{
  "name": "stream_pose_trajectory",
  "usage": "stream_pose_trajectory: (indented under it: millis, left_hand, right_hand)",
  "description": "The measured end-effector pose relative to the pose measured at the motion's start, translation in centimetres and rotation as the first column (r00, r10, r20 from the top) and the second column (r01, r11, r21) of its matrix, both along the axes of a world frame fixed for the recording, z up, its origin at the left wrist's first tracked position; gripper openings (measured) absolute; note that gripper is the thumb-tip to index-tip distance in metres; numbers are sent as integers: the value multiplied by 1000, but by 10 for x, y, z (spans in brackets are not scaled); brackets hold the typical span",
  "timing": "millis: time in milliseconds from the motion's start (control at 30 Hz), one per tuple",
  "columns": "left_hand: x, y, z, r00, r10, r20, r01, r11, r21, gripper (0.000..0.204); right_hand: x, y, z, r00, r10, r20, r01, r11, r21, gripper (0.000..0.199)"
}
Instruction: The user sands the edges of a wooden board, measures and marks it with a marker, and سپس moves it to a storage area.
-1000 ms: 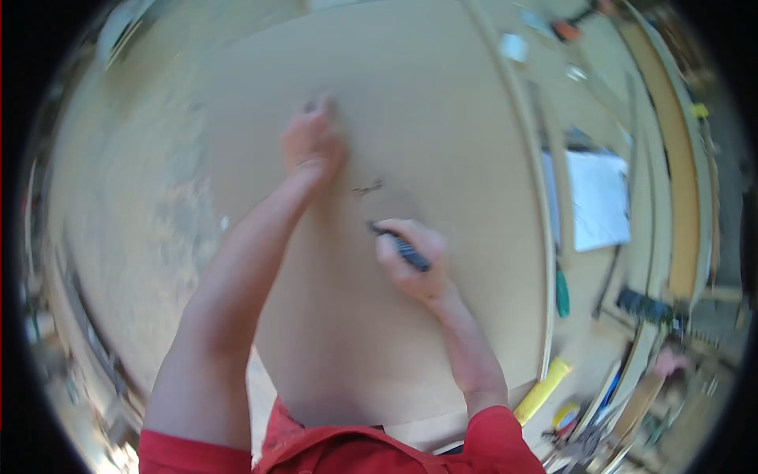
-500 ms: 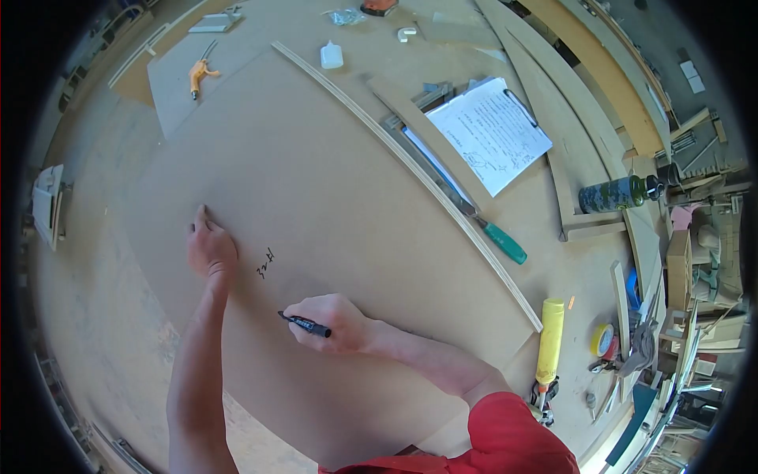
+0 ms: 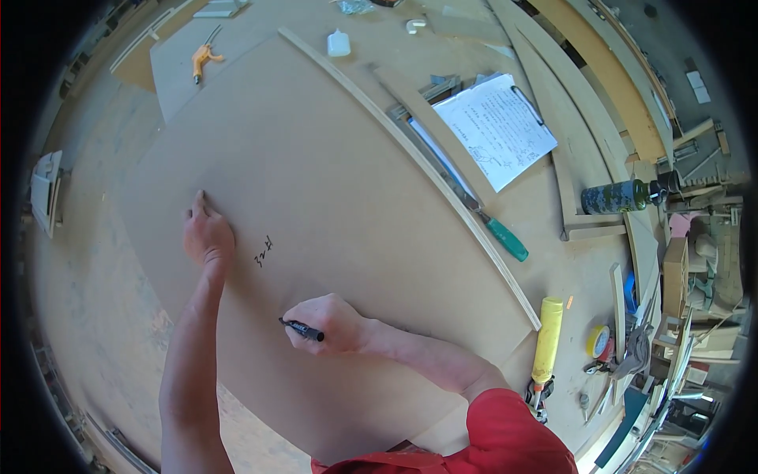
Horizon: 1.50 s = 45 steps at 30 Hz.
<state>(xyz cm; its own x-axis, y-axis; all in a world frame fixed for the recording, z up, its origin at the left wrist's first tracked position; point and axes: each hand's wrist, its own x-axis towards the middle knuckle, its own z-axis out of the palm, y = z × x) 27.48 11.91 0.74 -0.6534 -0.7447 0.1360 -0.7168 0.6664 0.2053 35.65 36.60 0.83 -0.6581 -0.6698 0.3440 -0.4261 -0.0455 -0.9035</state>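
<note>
Two hands work our board (image 3: 332, 174): left hand (image 3: 207, 235) pressed flat, fingers together. Right hand (image 3: 332, 320) pinches the marker (image 3: 302, 329), now lifted below the finished scribble (image 3: 264, 251).

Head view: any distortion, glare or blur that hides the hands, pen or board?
Head view: strong fisheye, the strip along the board bows and black corners frame the picture; light is bright and even, no glare; left hand, right hand and pen are sharp; clutter at the right rim is squeezed and hard to read.
</note>
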Motion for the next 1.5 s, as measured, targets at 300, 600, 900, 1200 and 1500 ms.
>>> stream_pose_trajectory:
  millis: [300, 600, 900, 1200, 1500]
  left_hand:
    - [-6, 2, -11, 982, -133, -131, 134, 991, 3, 40]
    - [3, -5, -5, 988, -45, -149, 51, 998, 38, 36]
    - [7, -5, -3, 987, -40, -156, 49, 998, 50, 35]
    - [4, -7, -11, 952, -213, -222, 229, 972, 49, 52]
    - [-6, -3, -11, 998, -41, -44, 40, 999, -37, 36]
  right_hand:
    - [-18, 7, 5, 994, -107, -19, 107, 994, 14, 11]
    - [-13, -2, 5, 997, -73, -40, 75, 995, 64, 10]
    - [-13, 2, 5, 999, -33, 14, 30, 986, 164, 9]
    - [-24, 25, 19, 975, -203, 96, 197, 978, 67, 15]
    - [-28, 37, 7, 990, -76, 119, 87, 992, -91, 22]
